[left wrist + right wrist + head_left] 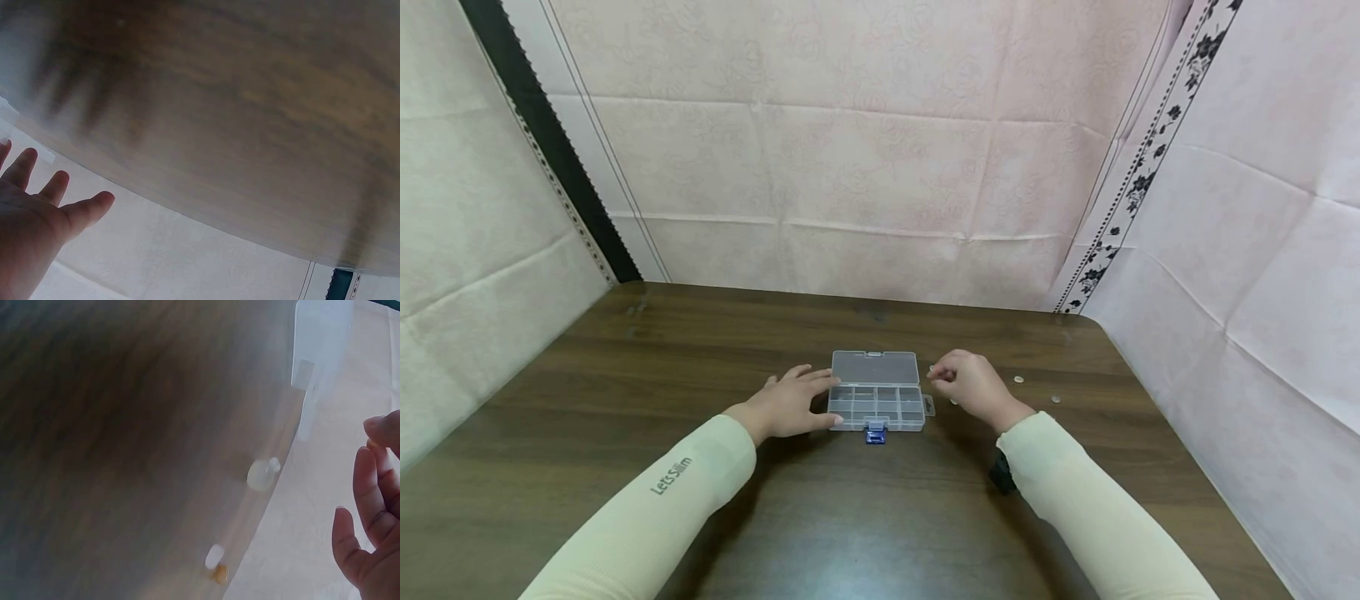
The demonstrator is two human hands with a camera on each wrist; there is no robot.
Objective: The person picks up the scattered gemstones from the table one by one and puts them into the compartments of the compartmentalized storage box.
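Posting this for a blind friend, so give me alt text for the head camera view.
A clear plastic compartment box lies open on a brown wooden table, a person's left hand spread at its left edge. Their right hand, fingers curled, is right of the box; whether it holds anything is unclear. Small pale round discs lie farther right.

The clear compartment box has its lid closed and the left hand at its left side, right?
No, the lid is open: the head view shows it folded back. The left hand is at the left side of the clear compartment box.
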